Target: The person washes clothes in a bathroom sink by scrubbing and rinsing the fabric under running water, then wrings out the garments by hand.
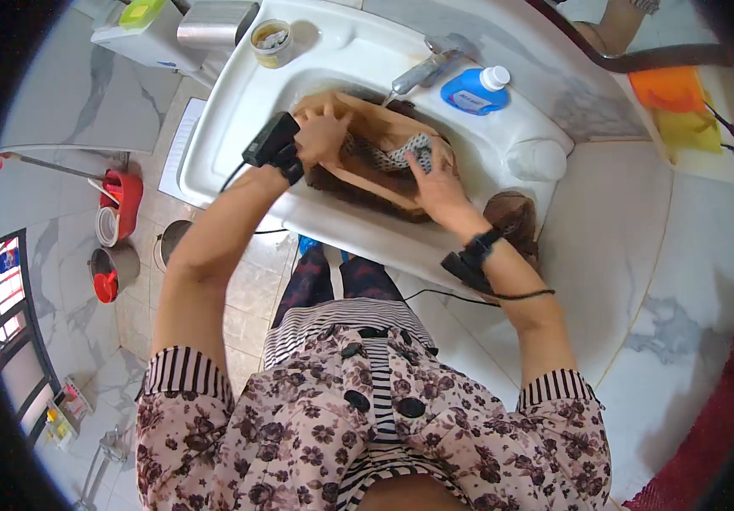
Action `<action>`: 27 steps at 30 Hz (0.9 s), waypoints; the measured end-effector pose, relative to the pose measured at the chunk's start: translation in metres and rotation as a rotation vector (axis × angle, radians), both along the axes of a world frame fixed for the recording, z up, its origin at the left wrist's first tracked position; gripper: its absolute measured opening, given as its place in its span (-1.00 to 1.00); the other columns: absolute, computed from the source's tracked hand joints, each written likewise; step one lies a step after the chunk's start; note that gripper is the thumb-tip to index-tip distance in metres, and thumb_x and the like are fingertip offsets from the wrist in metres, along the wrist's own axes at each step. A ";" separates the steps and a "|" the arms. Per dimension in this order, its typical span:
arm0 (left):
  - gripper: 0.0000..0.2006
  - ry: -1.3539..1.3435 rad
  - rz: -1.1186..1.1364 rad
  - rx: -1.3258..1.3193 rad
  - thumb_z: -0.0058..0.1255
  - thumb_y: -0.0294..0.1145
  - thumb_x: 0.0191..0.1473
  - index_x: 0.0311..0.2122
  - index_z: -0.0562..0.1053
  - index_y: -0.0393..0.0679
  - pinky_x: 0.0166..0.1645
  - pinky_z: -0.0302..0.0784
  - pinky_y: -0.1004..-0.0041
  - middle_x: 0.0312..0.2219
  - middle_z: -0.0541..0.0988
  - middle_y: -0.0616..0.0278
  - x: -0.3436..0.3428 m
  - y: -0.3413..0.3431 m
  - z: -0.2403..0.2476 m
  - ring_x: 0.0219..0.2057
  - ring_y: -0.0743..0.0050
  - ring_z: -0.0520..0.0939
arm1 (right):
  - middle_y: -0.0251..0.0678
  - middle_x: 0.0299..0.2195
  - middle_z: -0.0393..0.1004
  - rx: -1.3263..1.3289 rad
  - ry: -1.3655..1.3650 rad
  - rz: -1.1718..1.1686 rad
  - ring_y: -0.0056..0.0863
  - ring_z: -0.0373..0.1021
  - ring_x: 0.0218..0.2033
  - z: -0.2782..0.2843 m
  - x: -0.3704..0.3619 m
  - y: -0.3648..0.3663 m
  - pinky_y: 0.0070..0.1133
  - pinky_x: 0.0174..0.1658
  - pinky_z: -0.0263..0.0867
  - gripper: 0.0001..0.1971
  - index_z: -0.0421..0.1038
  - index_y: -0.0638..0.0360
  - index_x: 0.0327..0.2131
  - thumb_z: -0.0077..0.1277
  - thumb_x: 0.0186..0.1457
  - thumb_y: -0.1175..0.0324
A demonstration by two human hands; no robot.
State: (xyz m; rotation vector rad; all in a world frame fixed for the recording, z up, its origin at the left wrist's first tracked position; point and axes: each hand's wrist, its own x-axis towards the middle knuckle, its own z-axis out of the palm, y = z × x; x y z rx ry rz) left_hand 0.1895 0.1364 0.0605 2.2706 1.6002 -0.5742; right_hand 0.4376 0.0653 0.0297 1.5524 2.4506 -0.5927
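Observation:
In the white sink basin (243,140) lies a tan and dark brown bag-like item (384,128), its mouth spread wide. Inside it shows a white cloth with dark dots (392,159); I cannot tell if this is a lining or a separate cloth. My left hand (323,134) is closed over the left end of the tan edge. At the right end, my right hand (439,183) grips the dotted cloth between thumb and fingers. The underside of the bag-like item is hidden in the basin.
Behind the basin stand a metal faucet (422,75) and a blue bottle with a white cap (476,91). A round tub (272,44) sits at the sink's back left corner. Brown mesh-like fabric (512,217) hangs over the right front rim. Buckets (120,204) stand on the left floor.

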 end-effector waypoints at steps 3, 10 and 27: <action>0.25 0.012 -0.013 -0.011 0.41 0.08 -0.57 0.28 -0.13 0.34 -0.05 0.23 -0.32 0.20 -0.01 -0.16 0.017 -0.029 -0.030 0.04 -0.41 0.27 | 0.12 0.26 -0.52 0.015 -0.079 0.013 0.43 -0.18 0.16 -0.017 -0.027 -0.003 0.03 -0.01 0.16 0.03 -0.16 -0.18 0.26 0.31 -0.27 0.16; 0.07 -0.112 -0.103 -0.060 0.23 0.24 -0.36 0.27 -0.15 0.50 -0.03 0.19 -0.29 0.22 -0.03 -0.05 0.007 -0.066 -0.047 0.05 -0.39 0.24 | 0.02 0.28 -0.50 0.002 -0.003 0.035 0.41 -0.27 0.19 -0.045 -0.026 -0.002 0.17 0.01 0.00 0.13 -0.21 -0.26 0.27 0.36 -0.36 0.13; -0.40 -0.385 -0.144 0.145 -0.06 -0.01 -0.01 0.16 0.19 0.09 0.06 0.08 -0.25 0.11 0.24 0.08 0.034 -0.061 -0.136 0.07 -0.14 0.27 | -0.03 0.06 0.15 0.309 -0.044 0.156 0.00 0.12 0.07 -0.116 0.015 -0.012 -0.11 0.13 0.00 -0.47 0.19 0.23 0.07 -0.09 -0.01 0.27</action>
